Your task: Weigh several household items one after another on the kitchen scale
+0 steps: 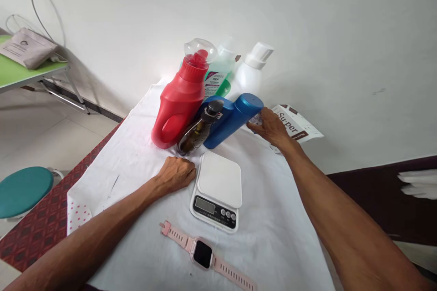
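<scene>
My left hand (178, 173) rests in a loose fist on the white cloth, close to the left edge of a white kitchen scale (220, 179). My right hand (271, 128) reaches behind the right side of a blue bottle (234, 120). Its fingers are closed around something small, pale and shiny (256, 119), mostly hidden by the hand and the bottle. A white box printed "Su-per" (293, 122) lies just beyond that wrist. Below the scale, a pink-strapped smartwatch (202, 253) lies flat with its screen dark.
Left of the blue bottle stand a red jug (180, 100) and a dark pump bottle (198, 132). Behind them are a green liquid bottle (218, 70) and a white bottle (249, 72) near the wall. A teal stool (25, 191) stands at left, below a green table (20, 72).
</scene>
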A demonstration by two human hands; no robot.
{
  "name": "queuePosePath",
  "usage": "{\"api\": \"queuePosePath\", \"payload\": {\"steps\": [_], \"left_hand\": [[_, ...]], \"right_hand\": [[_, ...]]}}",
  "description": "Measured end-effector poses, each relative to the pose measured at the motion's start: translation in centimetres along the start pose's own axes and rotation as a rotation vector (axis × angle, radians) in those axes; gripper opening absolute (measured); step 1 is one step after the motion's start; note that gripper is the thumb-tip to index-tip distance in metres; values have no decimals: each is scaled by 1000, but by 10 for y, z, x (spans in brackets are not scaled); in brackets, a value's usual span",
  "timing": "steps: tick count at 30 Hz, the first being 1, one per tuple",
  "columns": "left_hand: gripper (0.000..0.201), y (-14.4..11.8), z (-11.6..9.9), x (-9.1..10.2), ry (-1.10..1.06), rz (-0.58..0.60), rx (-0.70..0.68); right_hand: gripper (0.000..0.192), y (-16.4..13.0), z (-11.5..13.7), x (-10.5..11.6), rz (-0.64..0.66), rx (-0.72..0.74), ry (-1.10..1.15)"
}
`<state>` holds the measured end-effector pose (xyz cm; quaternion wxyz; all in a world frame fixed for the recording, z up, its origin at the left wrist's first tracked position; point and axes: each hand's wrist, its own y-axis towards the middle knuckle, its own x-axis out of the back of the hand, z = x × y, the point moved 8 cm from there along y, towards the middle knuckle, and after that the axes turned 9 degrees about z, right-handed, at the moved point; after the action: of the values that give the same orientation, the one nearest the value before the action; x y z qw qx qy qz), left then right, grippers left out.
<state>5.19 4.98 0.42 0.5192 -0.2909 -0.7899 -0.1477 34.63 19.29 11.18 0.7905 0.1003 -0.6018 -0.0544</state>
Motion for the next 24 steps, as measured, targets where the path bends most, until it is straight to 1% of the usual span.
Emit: {"api": "queuePosePath", "payload": {"steps": [3, 5, 6, 8, 10, 12, 14, 16, 19, 21, 22, 23, 24], "left_hand": [[36, -1, 1, 1, 5, -5, 8], [36, -2, 1, 2, 4, -8, 7], [37, -2, 1, 2, 4, -11, 3], [38, -3, 1, 3, 5, -15, -1], [37, -4, 1, 3, 10, -18, -4], [37, -5, 2, 4, 17, -24, -3], [36, -5, 2, 4, 24, -31, -1], [37, -5, 2, 5, 30, -37, 1], [36, -5, 2, 6, 27, -45, 3], [36, -5, 2, 6, 19, -49, 5], [36, -5, 3, 6, 15, -50, 7], [35, -5, 3, 6, 12, -51, 7], [35, -4, 3, 6, 9, -50, 8]], "right_hand": [[39, -27, 6, 20, 101, -76, -124], [44, -55, 15, 29, 151, -81, -146], [46, -72, 23, 30, 192, -64, -139], [49, -109, 47, 23, 295, 8, -77], [49, -146, 79, 8, 394, 103, 22], [52, -174, 112, -10, 461, 175, 72], [56, -190, 139, -26, 484, 212, 69], [57, -193, 154, -33, 459, 203, 52], [67, -190, 157, -32, 420, 170, 105], [76, -192, 145, -25, 374, 119, 252], [76, -194, 135, -21, 320, 72, 360], [71, -199, 121, -17, 237, 10, 479], [62, -205, 105, -13, 127, -63, 600]]}}
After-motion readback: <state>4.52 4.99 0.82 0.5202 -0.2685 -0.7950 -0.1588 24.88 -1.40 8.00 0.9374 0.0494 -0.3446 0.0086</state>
